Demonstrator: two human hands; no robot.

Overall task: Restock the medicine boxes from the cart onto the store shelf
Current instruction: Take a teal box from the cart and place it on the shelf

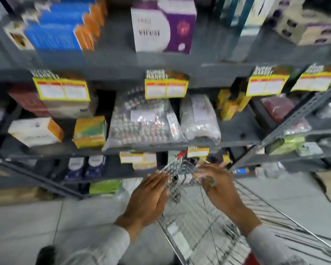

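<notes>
Right now your left hand [151,197] and right hand [219,188] hover with fingers spread, holding nothing, over the silver wire cart [199,226] beside the grey metal shelf [161,146]; any medicine boxes inside are too blurred to tell.

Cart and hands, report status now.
Left hand open, flat by the wire cart. Right hand over its rim, grip unclear. No box held. Shelf ahead, crowded.

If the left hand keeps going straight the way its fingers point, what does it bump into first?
Probably the wire cart's front rim. The left hand points up and right, fingertips right by it. The picture is blurry, so depth is unclear.
</notes>
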